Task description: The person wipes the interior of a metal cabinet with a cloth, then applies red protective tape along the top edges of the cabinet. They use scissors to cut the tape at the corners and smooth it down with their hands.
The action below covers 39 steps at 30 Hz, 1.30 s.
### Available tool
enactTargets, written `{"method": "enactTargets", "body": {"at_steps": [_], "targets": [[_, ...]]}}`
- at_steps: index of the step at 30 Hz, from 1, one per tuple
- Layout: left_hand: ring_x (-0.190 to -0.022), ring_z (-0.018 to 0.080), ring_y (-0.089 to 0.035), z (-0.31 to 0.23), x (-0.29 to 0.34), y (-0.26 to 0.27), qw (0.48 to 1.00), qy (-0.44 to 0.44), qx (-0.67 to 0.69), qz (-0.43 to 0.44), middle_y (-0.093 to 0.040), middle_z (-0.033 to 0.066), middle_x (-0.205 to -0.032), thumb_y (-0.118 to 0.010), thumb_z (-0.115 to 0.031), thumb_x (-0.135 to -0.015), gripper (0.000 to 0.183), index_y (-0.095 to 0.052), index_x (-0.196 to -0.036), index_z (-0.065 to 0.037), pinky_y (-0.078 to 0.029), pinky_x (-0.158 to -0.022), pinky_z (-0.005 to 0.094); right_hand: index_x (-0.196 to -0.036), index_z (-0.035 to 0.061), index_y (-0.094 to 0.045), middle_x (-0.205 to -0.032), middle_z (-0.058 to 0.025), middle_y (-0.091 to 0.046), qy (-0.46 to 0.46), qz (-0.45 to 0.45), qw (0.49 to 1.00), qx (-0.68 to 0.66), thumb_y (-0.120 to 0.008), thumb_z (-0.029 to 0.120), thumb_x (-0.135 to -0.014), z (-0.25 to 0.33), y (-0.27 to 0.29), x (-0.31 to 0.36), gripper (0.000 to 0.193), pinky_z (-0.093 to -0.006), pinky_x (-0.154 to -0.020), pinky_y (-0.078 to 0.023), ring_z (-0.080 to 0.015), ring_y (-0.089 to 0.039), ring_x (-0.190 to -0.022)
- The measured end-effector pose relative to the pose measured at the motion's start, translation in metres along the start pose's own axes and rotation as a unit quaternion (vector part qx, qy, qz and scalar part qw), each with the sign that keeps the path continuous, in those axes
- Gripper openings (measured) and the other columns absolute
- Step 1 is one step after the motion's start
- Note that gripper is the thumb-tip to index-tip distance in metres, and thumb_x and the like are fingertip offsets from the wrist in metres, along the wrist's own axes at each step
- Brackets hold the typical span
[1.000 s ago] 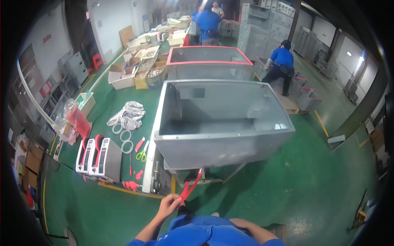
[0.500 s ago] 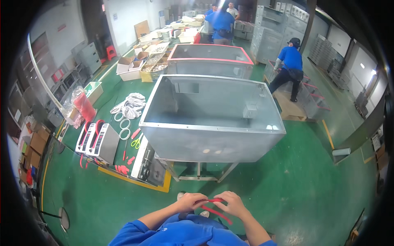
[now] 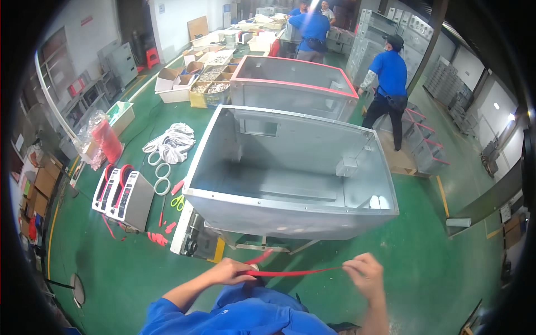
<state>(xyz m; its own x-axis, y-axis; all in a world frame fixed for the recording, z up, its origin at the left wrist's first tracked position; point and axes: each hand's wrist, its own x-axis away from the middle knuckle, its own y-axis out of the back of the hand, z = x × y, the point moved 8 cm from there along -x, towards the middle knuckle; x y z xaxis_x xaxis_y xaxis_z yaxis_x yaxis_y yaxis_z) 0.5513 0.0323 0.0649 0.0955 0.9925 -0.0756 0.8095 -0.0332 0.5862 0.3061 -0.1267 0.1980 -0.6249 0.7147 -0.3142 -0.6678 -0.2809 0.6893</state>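
A red strip, like tape, (image 3: 296, 273) is stretched level between my two hands in front of my waist. My left hand (image 3: 230, 272) is closed on it, and a loose red end sticks out beyond those fingers. My right hand (image 3: 365, 273) pinches the thin far end. Just ahead of both hands stands a large open-topped grey metal box (image 3: 290, 215) on a metal stand; its near rim is bare metal. Neither hand touches the box.
Behind stands a second grey box (image 3: 296, 84) with a red-edged rim. On the green table at left are two tape dispensers (image 3: 131, 201), tape rings (image 3: 162, 186), green scissors (image 3: 177, 202) and white cloth (image 3: 170, 143). A person in blue (image 3: 391, 78) stands at right.
My right hand has moved right, away from the left, drawing the red strip out straight. The view has come nearer the box. The person at right has straightened up.
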Motion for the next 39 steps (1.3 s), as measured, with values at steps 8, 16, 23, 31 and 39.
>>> {"method": "enactTargets", "body": {"at_steps": [8,16,23,31,39], "targets": [[-0.060,0.0224,-0.063,-0.018,0.017,0.138,0.995,0.057,-0.017,-0.077,-0.064,0.0112,-0.069,-0.069,-0.010,-0.073,0.015,-0.064,-0.084,-0.001,-0.049,-0.055,0.0292,-0.080,0.0013,-0.060,-0.072,-0.0040,-0.055,-0.081,-0.087,0.993,-0.020,-0.069,0.001,-0.065,-0.025,0.077,-0.032,0.018,-0.0234,-0.059,-0.041,-0.0122,-0.051,-0.065],[-0.052,0.0194,-0.058,-0.051,0.023,0.223,0.961,0.056,-0.153,-0.223,-0.061,0.0101,-0.062,-0.070,-0.002,-0.068,0.012,-0.065,-0.078,-0.003,-0.043,-0.049,0.0281,-0.079,0.0035,-0.051,-0.073,0.0017,-0.046,-0.038,-0.057,0.986,-0.149,-0.059,0.000,-0.077,-0.039,0.086,-0.092,0.009,-0.0184,-0.060,-0.035,-0.0052,-0.043,-0.065],[-0.057,0.0165,-0.056,-0.055,0.018,0.249,0.930,0.084,-0.221,-0.282,-0.060,0.0090,-0.066,-0.068,-0.001,-0.070,0.010,-0.063,-0.078,-0.001,-0.043,-0.052,0.0259,-0.082,0.0031,-0.053,-0.071,0.0023,-0.049,-0.065,-0.063,0.989,-0.117,-0.058,0.004,-0.080,-0.073,0.110,-0.116,0.006,-0.0194,-0.060,-0.037,-0.0062,-0.045,-0.065],[-0.060,0.0094,-0.052,-0.025,0.012,0.251,0.922,0.124,-0.007,-0.366,-0.058,0.0020,-0.071,-0.065,-0.006,-0.077,0.008,-0.064,-0.083,0.000,-0.041,-0.054,0.0208,-0.085,0.0014,-0.053,-0.071,0.0010,-0.052,-0.120,-0.061,0.965,-0.226,-0.057,0.003,-0.081,-0.108,0.107,-0.124,0.006,-0.0191,-0.055,-0.039,-0.0056,-0.048,-0.061],[-0.055,0.0081,-0.050,-0.001,0.004,0.248,0.877,0.124,0.165,-0.435,-0.056,0.0031,-0.067,-0.064,-0.008,-0.078,0.011,-0.057,-0.080,0.000,-0.039,-0.048,0.0200,-0.084,0.0027,-0.050,-0.073,-0.0015,-0.052,-0.120,-0.067,0.955,-0.265,-0.059,0.006,-0.081,-0.135,0.103,-0.125,0.009,-0.0189,-0.052,-0.040,-0.0068,-0.049,-0.061]]}}
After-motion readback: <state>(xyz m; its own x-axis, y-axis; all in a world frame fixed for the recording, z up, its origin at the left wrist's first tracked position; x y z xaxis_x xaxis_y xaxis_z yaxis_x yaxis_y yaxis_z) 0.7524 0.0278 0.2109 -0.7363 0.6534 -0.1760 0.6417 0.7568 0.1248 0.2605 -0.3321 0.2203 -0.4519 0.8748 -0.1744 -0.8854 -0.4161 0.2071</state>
